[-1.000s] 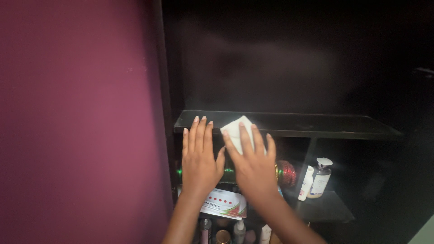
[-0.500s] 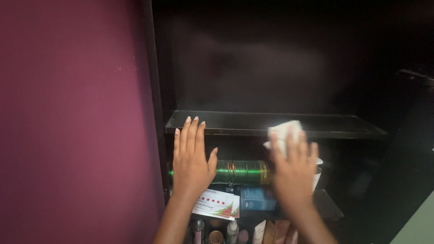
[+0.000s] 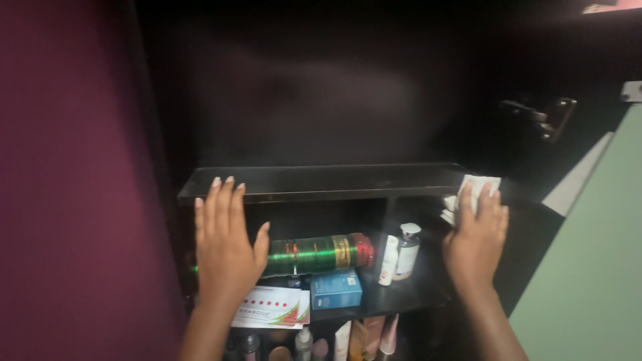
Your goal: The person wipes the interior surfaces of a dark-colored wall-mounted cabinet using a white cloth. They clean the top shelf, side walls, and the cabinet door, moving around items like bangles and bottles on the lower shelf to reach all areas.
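Right hand presses white cloth on black shelf end, left hand flat open at edge, green bangle roll and bottles below.

A single head-worn camera looks forward and slightly down into a dark cabinet at close range, at about arm's length. The black shelf runs across mid-frame, seen from just above its front edge. A maroon wall fills the left side and a pale green door cuts in lower right. No second view exists.
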